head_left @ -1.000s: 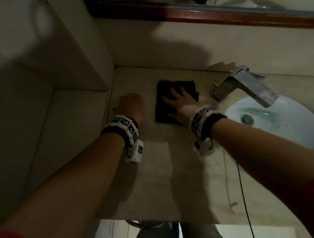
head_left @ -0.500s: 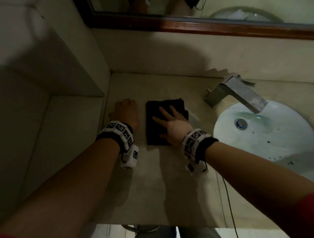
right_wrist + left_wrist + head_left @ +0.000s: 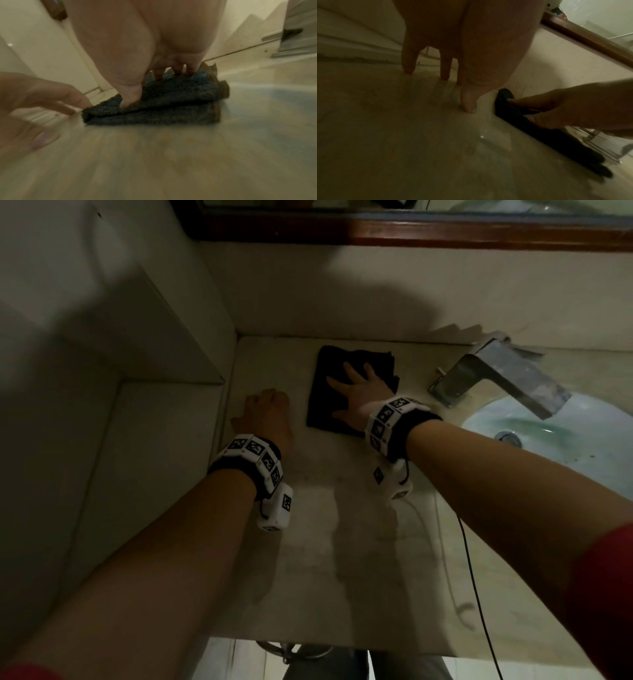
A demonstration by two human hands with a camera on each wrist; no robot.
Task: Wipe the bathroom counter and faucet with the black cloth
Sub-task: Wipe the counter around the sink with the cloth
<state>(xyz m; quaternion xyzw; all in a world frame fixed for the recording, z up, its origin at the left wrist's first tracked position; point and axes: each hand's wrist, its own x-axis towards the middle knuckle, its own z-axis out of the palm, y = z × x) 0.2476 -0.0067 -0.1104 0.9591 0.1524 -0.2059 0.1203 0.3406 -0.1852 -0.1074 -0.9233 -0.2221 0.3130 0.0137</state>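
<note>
Dimly lit beige counter [image 3: 342, 542] abuts a tiled wall [image 3: 376, 289].

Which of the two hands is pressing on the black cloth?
The right hand, fingers spread flat on the black cloth. The left hand rests on the bare counter beside it.

A bare stretch of bench [image 3: 346, 559] is lying open between the two forearms, running toward the front edge. A side wall [image 3: 144, 344] is closing off the left, with the left hand [image 3: 269, 419] resting just beside it. The back wall [image 3: 342, 302] is blocking the far side. On the right, the faucet [image 3: 496, 374] is jutting over the sink [image 3: 582, 460].
</note>
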